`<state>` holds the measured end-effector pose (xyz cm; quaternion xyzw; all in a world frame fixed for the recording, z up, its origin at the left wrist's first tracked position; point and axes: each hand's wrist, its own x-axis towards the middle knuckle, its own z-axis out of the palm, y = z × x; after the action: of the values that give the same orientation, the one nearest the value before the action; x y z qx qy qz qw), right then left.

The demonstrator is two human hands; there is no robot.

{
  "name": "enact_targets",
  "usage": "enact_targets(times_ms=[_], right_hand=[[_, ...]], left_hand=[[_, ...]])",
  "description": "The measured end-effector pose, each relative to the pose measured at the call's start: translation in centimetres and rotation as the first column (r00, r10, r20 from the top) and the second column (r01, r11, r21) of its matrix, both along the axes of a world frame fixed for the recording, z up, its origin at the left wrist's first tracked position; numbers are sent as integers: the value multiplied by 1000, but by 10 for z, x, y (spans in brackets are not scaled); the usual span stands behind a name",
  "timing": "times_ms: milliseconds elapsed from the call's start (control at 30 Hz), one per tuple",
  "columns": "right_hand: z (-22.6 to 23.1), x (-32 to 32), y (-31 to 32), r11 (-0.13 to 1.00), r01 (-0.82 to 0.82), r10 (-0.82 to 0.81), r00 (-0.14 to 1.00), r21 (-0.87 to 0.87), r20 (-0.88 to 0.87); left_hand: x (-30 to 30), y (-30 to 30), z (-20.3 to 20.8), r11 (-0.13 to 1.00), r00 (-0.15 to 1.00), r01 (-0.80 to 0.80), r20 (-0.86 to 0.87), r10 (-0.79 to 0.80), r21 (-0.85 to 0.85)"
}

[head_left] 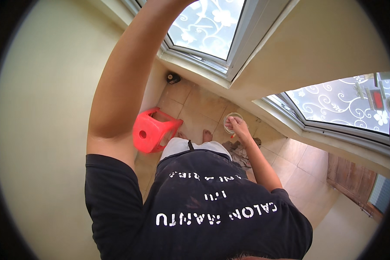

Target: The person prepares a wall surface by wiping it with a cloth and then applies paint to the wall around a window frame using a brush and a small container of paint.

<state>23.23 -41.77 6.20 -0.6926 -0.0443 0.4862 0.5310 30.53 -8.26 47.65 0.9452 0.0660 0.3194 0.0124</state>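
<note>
Fingers (232,122) curl over a round, pale-rimmed container (225,126).

From far off, I see a red stool (152,128) at 9 o'clock, near a plain pale wall (52,130). A small black thing (173,78) sits at 11. Just before 3, a window (333,102) has white swirls and flowers. A brown wooden door (350,177) is near 4.

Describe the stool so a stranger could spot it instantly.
Find the tiled floor below the patterned windows. By the left wall, left of the bare feet, stands the stool. Its bright red colour sets it apart from the crumpled greyish cloth.
</note>
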Motion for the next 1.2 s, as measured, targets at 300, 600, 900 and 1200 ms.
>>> enact_targets(times_ms=[300, 600, 900, 1200], right_hand=[[-36, -6, -13, 986, -131, 132, 991, -98, 0], [-38, 10, -2, 990, -75, 88, 990, -123, 106], [-50, -10, -2, 972, -151, 168, 982, -182, 82], [-49, -29, 23, 970, -215, 216, 976, -112, -3]], left_hand=[[-175, 44, -123, 992, 985, 35, 172, -13, -123], [-353, 7, -288, 686, 901, -433, -268, 340, -585], [-384, -62, -376, 604, 885, -427, -447, 128, -673], [-399, -91, -401, 504, 869, -439, -494, 28, -744]])
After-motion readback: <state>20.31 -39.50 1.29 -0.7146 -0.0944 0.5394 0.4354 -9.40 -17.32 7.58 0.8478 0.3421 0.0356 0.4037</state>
